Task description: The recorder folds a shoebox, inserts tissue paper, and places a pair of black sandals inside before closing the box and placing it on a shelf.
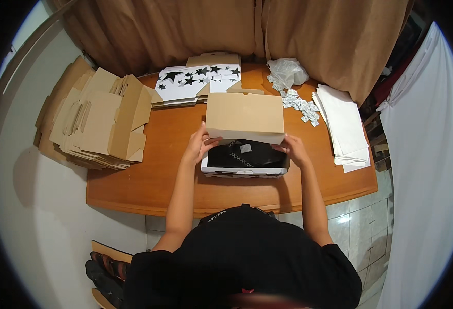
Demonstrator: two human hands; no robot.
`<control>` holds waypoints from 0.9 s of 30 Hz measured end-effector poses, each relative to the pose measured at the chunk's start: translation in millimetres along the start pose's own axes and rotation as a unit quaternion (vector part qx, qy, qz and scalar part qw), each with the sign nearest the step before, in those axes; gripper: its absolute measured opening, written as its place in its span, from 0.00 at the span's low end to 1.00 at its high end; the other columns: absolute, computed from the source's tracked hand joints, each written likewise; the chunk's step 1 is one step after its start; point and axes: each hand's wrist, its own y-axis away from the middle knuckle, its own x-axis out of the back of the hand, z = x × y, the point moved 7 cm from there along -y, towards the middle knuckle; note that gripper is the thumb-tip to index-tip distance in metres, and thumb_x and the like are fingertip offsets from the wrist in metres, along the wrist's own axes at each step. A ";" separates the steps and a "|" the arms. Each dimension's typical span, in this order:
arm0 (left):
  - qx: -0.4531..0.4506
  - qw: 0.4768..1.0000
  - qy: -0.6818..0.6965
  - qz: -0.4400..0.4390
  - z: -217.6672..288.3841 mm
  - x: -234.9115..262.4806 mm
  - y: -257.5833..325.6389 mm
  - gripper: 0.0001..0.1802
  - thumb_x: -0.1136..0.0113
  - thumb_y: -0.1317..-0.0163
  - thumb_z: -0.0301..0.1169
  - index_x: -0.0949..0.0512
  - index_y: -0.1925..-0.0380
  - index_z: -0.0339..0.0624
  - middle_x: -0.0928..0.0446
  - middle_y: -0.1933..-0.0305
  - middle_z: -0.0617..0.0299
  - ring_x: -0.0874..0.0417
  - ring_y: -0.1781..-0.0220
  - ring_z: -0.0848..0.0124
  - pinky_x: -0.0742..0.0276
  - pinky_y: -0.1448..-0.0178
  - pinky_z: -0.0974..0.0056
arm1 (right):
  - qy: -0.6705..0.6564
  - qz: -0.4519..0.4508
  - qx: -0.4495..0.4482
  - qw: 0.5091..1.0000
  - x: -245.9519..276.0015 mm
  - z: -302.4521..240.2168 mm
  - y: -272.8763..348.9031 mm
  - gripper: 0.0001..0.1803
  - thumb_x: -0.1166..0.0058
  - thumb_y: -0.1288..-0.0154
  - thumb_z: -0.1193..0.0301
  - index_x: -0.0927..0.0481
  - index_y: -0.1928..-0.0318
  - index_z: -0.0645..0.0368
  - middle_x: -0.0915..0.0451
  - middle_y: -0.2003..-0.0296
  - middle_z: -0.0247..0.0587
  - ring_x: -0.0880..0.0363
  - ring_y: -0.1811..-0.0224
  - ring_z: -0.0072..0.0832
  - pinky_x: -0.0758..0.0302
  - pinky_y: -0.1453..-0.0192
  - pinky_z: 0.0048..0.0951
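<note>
In front of me on the table is a white shoebox (243,172) with black stars on its near side. Its brown cardboard lid (244,113) is raised over the far part. Inside lies a black item (267,156) with white zigzag stitching; its kind is partly hidden. A small white packet (245,148) rests on top of it. My left hand (198,146) grips the lid's near left corner, fingers curled under the edge. At the near right corner, my right hand (292,149) holds the lid between thumb and fingers.
Flattened brown cardboard boxes (95,121) are piled at the left. Star-printed white cardboard (187,85) lies at the back. Right of the box are scattered small white packets (302,107), a clear plastic bag (288,72) and a stack of white paper sheets (343,126). Brown curtains (185,31) hang behind.
</note>
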 end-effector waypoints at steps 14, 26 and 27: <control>-0.154 0.961 -0.226 0.035 -3.5 12.4 9.6 0.17 0.35 0.58 0.14 0.26 0.65 0.34 0.27 0.63 0.59 0.25 0.71 0.77 0.26 0.65 0.74 | 0.242 0.154 0.101 0.953 -3.2 -18.4 14.3 0.29 0.39 0.62 0.88 0.27 0.54 0.59 0.34 0.65 0.34 0.29 0.73 0.19 0.26 0.67 0.18; -0.130 0.913 -0.388 0.007 -5.8 1.9 33.5 0.19 0.37 0.57 0.13 0.27 0.61 0.34 0.28 0.57 0.58 0.20 0.67 0.73 0.24 0.64 0.71 | 0.310 0.169 0.101 0.930 -2.2 -4.5 37.0 0.27 0.40 0.60 0.89 0.26 0.55 0.59 0.32 0.64 0.34 0.27 0.69 0.17 0.26 0.66 0.18; -0.147 0.899 -0.413 0.011 -3.7 -0.2 35.1 0.20 0.37 0.57 0.13 0.27 0.60 0.34 0.29 0.54 0.57 0.20 0.67 0.72 0.24 0.64 0.71 | 0.324 0.180 0.110 0.922 0.0 -5.8 37.3 0.26 0.40 0.60 0.88 0.26 0.55 0.59 0.31 0.64 0.34 0.27 0.70 0.17 0.26 0.66 0.18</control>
